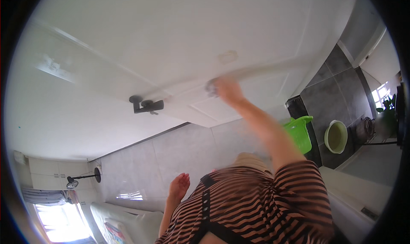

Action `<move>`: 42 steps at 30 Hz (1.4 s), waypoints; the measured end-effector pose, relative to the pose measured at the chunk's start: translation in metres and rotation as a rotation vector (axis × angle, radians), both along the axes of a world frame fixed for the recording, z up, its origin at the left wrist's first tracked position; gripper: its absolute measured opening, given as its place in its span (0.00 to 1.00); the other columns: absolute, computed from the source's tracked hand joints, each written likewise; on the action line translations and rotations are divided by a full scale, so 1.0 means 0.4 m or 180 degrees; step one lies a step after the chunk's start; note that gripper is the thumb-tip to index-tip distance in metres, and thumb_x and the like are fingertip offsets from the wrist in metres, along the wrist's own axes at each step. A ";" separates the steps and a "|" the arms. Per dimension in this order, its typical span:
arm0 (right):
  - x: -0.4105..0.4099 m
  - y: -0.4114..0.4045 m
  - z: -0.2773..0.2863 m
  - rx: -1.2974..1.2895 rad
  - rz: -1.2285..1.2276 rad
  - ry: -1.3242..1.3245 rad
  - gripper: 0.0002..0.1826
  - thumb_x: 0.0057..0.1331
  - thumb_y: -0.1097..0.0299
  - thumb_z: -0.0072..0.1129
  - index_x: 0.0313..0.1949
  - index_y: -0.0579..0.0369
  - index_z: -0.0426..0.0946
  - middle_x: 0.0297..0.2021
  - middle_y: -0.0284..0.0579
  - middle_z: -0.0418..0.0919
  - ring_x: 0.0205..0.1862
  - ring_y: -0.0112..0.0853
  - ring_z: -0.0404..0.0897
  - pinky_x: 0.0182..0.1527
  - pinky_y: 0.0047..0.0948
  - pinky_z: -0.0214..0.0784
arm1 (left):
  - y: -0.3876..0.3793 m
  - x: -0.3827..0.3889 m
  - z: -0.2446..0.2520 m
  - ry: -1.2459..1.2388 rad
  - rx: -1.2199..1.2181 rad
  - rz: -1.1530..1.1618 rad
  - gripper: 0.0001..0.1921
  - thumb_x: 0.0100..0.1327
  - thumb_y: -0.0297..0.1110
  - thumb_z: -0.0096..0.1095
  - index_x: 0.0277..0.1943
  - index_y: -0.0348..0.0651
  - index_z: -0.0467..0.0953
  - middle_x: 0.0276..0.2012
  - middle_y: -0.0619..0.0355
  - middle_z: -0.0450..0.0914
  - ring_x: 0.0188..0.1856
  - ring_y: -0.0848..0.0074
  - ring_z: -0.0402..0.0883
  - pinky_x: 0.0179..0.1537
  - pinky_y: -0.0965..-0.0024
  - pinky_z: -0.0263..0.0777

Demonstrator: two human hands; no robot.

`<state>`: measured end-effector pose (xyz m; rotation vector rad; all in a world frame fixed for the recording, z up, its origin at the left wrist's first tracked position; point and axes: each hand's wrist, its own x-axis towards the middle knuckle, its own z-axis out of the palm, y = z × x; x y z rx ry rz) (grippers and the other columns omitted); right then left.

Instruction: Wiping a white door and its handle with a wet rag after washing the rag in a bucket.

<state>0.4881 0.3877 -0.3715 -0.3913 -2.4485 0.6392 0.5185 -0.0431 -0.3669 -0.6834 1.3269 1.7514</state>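
A white panelled door (179, 45) fills the upper part of the head view. My right hand (225, 88), blurred, is against the door's lower middle and holds a greyish cloth (212, 87) to its surface. Above that hand a faint yellowish mark (228, 56) shows on the door. To the left of the hand is a dark door handle (149, 106) with a key or thumb turn beside it. My left hand (180, 185) hangs low at my side, with its fingers slightly curled and nothing seen in it.
A green plastic basin (299, 133) stands by the dark threshold at the right, and a pale round basin (335, 137) stands on the dark tiles beyond. At the lower left are a standing fan (83, 178), a bed or sofa (141, 224) and a bright window (64, 223).
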 end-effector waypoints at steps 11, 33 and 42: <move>0.376 0.488 0.007 0.0246 -0.3564 0.0477 0.09 0.50 0.73 0.48 0.33 0.59 0.66 0.31 0.51 0.69 0.37 0.46 0.70 0.38 0.42 0.65 | -0.223 0.004 -0.180 0.3866 -0.2985 -0.3911 0.05 0.58 0.29 0.48 0.36 0.42 0.70 0.33 0.59 0.77 0.35 0.75 0.75 0.37 0.70 0.72; 0.224 0.401 -0.039 -0.2573 -0.2852 0.2499 0.13 0.57 0.71 0.42 0.41 0.60 0.68 0.36 0.53 0.73 0.37 0.44 0.73 0.38 0.40 0.65 | -0.044 -0.047 -0.034 0.0001 -0.0168 -0.0419 0.07 0.57 0.31 0.52 0.38 0.42 0.70 0.36 0.57 0.76 0.38 0.74 0.74 0.39 0.71 0.70; -0.187 -0.253 0.030 -0.0923 -0.1931 0.1825 0.13 0.52 0.76 0.49 0.39 0.61 0.64 0.37 0.55 0.66 0.44 0.49 0.63 0.46 0.43 0.57 | -0.195 -0.025 -0.031 -0.0077 -0.0339 0.0085 0.08 0.57 0.30 0.51 0.39 0.41 0.70 0.36 0.55 0.76 0.37 0.73 0.75 0.38 0.71 0.70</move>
